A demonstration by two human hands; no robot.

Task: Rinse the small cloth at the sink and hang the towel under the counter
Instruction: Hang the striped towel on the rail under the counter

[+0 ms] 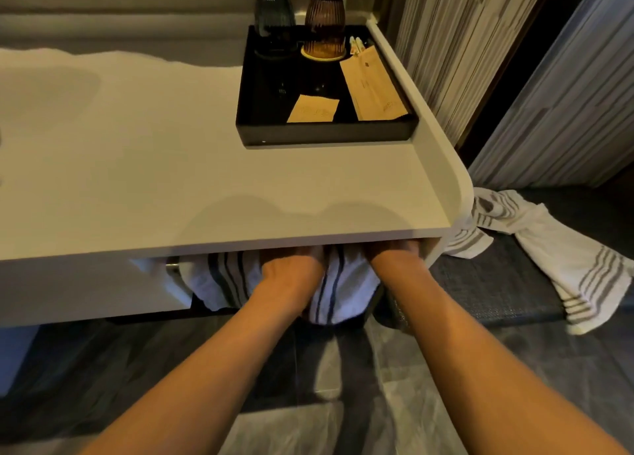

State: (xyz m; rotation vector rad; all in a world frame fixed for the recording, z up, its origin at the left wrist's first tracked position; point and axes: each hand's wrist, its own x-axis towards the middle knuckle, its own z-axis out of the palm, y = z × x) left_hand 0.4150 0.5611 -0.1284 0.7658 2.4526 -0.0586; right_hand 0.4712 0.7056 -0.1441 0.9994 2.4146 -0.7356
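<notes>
Presumably the striped towel, lower centre under the bench, is soft and limp; both hands reach in, fingers hidden, grip unknowable; best held along its top edge.

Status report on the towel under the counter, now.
Both hands, left hand and right hand, on striped towel under counter. Fingers hidden. Towel draped at rail. Nothing in the way.

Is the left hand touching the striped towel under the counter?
Touching. In the head view the left hand lies directly on the striped towel, pressed into its folds beneath the counter edge, with no gap visible.
</notes>
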